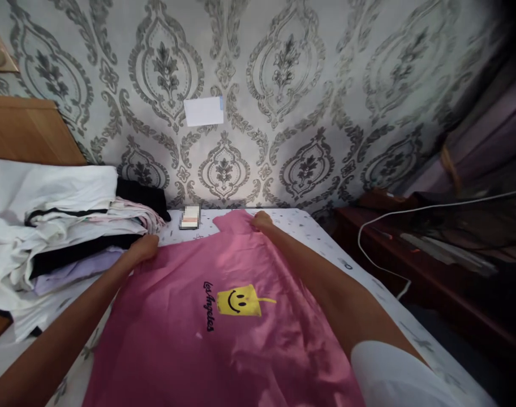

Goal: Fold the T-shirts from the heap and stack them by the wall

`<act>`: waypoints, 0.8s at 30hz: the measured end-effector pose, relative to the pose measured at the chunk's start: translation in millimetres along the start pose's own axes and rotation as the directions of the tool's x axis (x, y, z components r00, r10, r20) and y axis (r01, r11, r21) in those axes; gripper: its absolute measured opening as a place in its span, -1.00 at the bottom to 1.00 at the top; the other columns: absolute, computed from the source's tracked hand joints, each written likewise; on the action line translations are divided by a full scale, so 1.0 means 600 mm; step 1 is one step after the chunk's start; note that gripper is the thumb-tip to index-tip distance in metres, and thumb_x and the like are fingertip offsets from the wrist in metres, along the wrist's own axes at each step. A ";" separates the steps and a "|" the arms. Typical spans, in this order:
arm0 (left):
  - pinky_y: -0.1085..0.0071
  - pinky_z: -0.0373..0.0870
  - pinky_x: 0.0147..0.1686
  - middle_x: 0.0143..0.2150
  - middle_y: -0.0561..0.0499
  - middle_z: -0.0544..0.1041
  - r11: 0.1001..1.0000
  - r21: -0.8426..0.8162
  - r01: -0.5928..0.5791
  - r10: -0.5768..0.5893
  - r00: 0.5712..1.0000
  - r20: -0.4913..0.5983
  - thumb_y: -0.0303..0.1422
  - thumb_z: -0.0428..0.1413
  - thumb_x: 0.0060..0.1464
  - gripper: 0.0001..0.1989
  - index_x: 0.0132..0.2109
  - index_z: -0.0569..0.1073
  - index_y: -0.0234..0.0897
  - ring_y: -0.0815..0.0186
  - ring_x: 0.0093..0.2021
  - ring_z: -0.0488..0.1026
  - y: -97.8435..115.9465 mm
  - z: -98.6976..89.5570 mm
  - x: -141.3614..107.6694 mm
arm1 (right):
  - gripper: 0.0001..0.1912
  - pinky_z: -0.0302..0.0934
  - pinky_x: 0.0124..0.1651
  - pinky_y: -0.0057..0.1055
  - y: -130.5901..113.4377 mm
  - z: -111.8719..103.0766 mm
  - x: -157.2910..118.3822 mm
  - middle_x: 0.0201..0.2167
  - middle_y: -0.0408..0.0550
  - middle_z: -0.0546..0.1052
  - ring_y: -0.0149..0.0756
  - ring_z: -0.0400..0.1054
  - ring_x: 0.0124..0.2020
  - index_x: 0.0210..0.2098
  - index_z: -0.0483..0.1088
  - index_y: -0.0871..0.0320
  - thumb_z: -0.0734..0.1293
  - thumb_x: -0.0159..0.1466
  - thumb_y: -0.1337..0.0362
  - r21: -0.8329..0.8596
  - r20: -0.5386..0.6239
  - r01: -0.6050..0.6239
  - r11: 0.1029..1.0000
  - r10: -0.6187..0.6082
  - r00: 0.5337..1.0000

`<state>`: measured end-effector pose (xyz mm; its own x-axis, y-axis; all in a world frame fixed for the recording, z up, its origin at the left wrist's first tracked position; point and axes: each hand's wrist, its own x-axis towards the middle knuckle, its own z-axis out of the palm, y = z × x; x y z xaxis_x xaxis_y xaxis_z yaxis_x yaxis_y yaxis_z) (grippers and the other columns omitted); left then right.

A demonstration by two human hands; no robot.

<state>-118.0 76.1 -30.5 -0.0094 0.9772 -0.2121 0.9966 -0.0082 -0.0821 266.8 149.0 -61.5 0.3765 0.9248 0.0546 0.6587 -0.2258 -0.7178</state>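
Observation:
A pink T-shirt [168, 316] lies spread over the bed, printed with a yellow smiling cup and the words "Los Angeles" turned sideways. My left hand [145, 249] is closed on its far left edge, beside the clothes pile. At the far right, near the sleeve, my right hand [263, 221] grips the fabric with its fingers closed. Slight wrinkles run down the shirt's right side. The near end of the shirt goes out of view at the bottom.
A stack of folded clothes [71, 192] stands on the left, against a wooden headboard [29, 130]. A small phone-like object [190, 217], its screen blurred, lies near the wall on the patterned sheet [300, 226]. To the right, a white cable [364, 226] hangs over a dark red cabinet [368, 243].

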 end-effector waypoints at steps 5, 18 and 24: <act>0.29 0.47 -0.20 -0.05 -0.44 0.60 0.998 -0.035 0.051 -0.056 0.987 -0.152 -0.50 -0.05 0.14 -0.64 0.02 0.48 -0.49 -0.01 -0.07 0.60 0.006 -0.009 -0.014 | -0.67 0.39 -0.43 -0.48 0.021 -0.009 0.017 -0.67 -0.18 0.42 -0.31 0.47 -0.50 -0.56 0.20 0.10 0.46 0.10 0.40 0.502 0.015 -0.062 0.863 0.064 0.998; 0.20 0.42 -0.17 -0.18 -0.31 0.61 0.970 -0.223 0.099 -0.189 0.884 -0.427 -0.40 -0.23 0.32 -0.66 0.06 0.36 -0.40 -0.05 -0.11 0.59 0.074 -0.028 -0.008 | -0.83 0.32 0.15 -0.25 0.046 -0.061 0.071 -0.10 -0.07 0.56 -0.26 0.44 0.03 -0.26 0.38 0.09 0.24 0.17 0.40 0.574 -0.346 0.394 0.718 -0.223 0.911; 0.15 0.45 -0.09 0.04 -0.38 0.54 0.984 -0.149 0.092 -0.147 0.898 -0.416 -0.46 -0.22 0.29 -0.61 0.13 0.36 -0.41 -0.05 0.10 0.49 0.107 0.029 -0.018 | -0.61 0.26 0.18 -0.14 0.126 -0.021 0.057 0.07 0.16 0.48 -0.07 0.43 0.03 -0.09 0.48 0.21 0.30 0.06 0.42 0.404 -0.257 0.098 0.910 0.011 0.966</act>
<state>-55.3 61.4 -50.3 -0.1207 0.9665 0.2267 0.9925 0.1133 0.0453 337.8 159.4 -104.9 0.5385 0.8123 0.2239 0.3729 0.0085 -0.9278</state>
